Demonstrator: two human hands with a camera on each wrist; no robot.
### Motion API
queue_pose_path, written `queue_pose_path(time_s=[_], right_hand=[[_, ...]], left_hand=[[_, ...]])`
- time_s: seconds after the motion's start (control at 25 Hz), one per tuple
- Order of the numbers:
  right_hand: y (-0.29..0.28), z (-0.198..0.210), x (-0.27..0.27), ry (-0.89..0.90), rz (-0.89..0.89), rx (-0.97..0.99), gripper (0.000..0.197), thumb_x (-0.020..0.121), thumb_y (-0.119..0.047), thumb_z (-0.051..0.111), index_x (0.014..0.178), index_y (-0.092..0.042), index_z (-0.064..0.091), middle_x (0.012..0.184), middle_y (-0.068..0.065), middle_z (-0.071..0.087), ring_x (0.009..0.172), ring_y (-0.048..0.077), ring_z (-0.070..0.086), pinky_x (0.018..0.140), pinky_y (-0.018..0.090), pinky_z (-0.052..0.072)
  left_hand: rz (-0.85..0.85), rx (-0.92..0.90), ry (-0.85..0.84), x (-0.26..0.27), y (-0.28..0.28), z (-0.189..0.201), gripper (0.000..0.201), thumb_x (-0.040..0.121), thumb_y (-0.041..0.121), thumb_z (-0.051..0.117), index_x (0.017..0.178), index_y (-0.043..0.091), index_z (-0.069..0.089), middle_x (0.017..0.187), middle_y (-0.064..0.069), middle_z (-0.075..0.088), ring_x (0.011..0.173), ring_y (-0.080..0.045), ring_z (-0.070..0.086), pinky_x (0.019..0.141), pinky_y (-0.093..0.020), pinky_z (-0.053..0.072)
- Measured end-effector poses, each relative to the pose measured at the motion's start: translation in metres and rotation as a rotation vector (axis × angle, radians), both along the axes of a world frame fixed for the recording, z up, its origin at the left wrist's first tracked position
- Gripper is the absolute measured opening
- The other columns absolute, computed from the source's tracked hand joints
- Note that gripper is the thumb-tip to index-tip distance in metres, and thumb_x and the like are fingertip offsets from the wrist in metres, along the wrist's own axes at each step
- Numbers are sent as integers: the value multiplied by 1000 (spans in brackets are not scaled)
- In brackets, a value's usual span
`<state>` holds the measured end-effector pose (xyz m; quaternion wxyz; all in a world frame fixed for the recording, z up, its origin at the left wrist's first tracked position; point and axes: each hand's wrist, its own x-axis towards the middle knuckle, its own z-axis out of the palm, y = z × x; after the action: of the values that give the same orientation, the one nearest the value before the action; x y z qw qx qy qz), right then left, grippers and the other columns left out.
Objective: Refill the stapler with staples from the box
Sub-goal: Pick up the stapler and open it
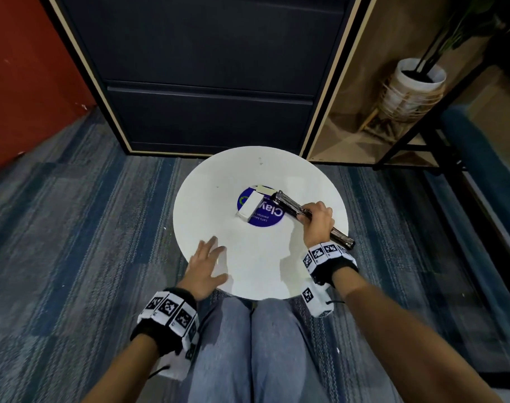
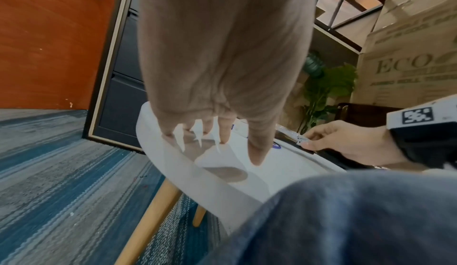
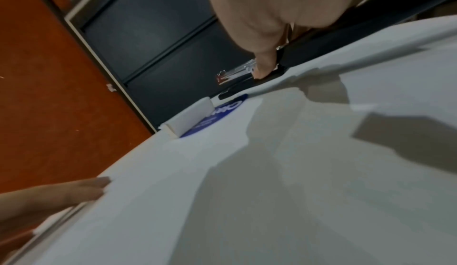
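A metal and black stapler (image 1: 288,205) lies across the right side of the round white table (image 1: 256,266), its front end by the staple box. My right hand (image 1: 317,221) grips the stapler (image 3: 237,74) around its middle, thumb (image 3: 264,66) pressed on its side. The small white staple box (image 1: 250,210) rests on a blue round sticker (image 1: 272,218) at the table's centre; the same box (image 3: 190,116) appears in the right wrist view. My left hand (image 1: 208,264) lies flat on the table's near left edge, fingers (image 2: 257,148) spread, holding nothing.
A dark drawer cabinet (image 1: 207,74) stands just behind the table. An orange wall (image 1: 23,68) is at the left. A shelf unit with a potted plant (image 1: 413,85) stands at the right. My knees in jeans (image 1: 256,350) sit under the table's near edge. Striped blue carpet (image 1: 73,228) covers the floor.
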<state>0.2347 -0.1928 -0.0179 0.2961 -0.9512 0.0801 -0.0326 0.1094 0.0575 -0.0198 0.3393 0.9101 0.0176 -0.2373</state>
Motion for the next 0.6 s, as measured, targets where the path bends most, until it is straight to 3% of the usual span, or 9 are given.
queue_pose_path(time_s=[0.16, 0.28, 0.36, 0.44, 0.52, 0.6], right_hand=[[-4, -13, 5, 41, 38, -38, 25, 89, -7, 58, 114, -4, 63, 119, 20, 56, 108, 38, 46, 81, 39, 35], [2, -11, 1, 16, 13, -71, 32, 88, -11, 60, 120, -7, 60, 122, 18, 54, 113, 36, 45, 96, 43, 33], [17, -5, -1, -154, 69, -152, 38, 86, -7, 60, 123, -8, 57, 121, 16, 55, 114, 35, 48, 103, 47, 31], [37, 4, 4, -283, 306, -289, 51, 80, 3, 59, 129, -11, 53, 128, 14, 55, 122, 34, 49, 111, 52, 27], [57, 15, 11, -193, 597, -477, 64, 82, 3, 56, 140, -18, 40, 146, 7, 41, 140, 30, 32, 118, 54, 7], [71, 19, 21, -50, 754, -649, 65, 88, -2, 52, 145, -24, 30, 156, 1, 27, 147, 25, 16, 117, 55, -6]], left_hand=[[22, 17, -59, -5, -4, 2, 80, 76, 38, 45, 149, 16, 24, 162, -4, -1, 150, -27, -8, 122, -42, 4], [13, 51, -66, -6, -7, 1, 71, 89, 22, 56, 150, 18, 20, 162, -1, -5, 149, -26, -12, 121, -45, -1], [15, 59, -76, -7, -9, 0, 71, 90, 18, 56, 151, 19, 19, 162, 0, -7, 149, -24, -14, 121, -45, -3], [7, 81, -85, -8, -10, 0, 74, 90, 20, 56, 151, 20, 16, 162, 2, -10, 149, -23, -15, 121, -45, -4], [-1, 91, -82, -9, -9, -1, 74, 90, 22, 56, 151, 22, 15, 162, 2, -10, 149, -23, -15, 121, -44, -4], [-8, 89, -82, -9, -8, -1, 71, 90, 25, 53, 151, 23, 15, 162, 2, -10, 149, -23, -14, 121, -43, -2]])
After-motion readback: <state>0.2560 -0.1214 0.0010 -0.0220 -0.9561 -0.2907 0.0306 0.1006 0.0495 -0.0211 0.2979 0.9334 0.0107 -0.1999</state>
